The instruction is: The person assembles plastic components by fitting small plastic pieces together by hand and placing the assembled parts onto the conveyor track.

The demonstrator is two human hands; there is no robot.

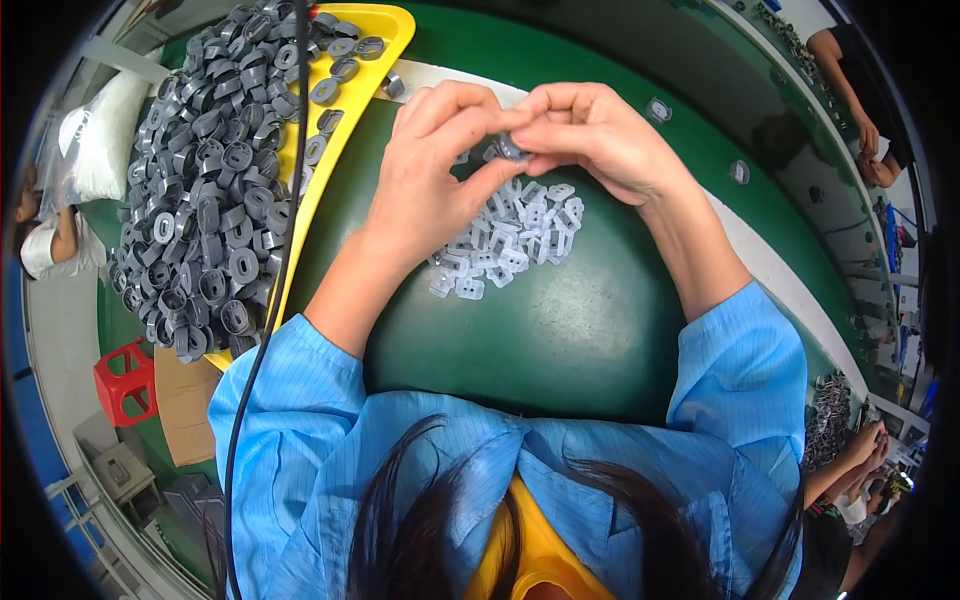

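My left hand [428, 165] and my right hand [605, 140] meet above the far part of the green table. Between their fingertips is a small grey plastic part [511, 148], partly hidden by the fingers. Both hands are closed on it, thumbs and index fingers pinching from either side. Just below the hands lies a loose pile of small translucent plastic pieces [515, 230], flat and pierced with holes. To the left, a yellow tray [400, 28] bears a big heap of grey oval plastic rings [210, 190].
A black cable [268, 330] hangs down across the tray. Beyond the table, a green conveyor belt [700, 135] carries a few small parts. A red stool [127, 383] and cardboard [187, 405] stand at lower left. Other people's hands [868, 440] work along the right.
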